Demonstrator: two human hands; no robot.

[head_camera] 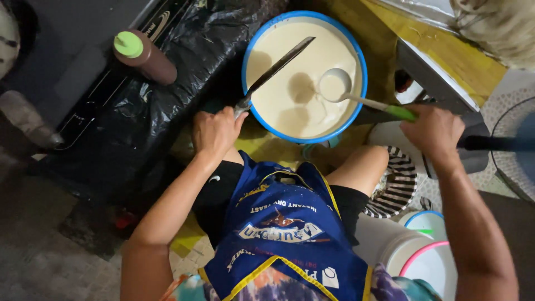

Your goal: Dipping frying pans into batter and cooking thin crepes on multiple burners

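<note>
A blue-rimmed basin (pixel 249 53) full of pale batter stands in front of my knees. My left hand (pixel 214 131) grips the handle of a long metal spatula (pixel 277 69) whose blade reaches out over the batter. My right hand (pixel 433 129) holds the green handle of a white ladle (pixel 334 86); the ladle's bowl hovers over the batter, filled with it. I sit with a blue apron (pixel 281 234) over my lap.
A brown squeeze bottle (pixel 146 56) with a green cap lies on black plastic sheeting (pixel 145 111) at the left. A metal stand (pixel 440 78) and a black handle (pixel 496 143) are at the right. White lidded tubs (pixel 418 251) and a striped bowl (pixel 398 187) sit by my right leg.
</note>
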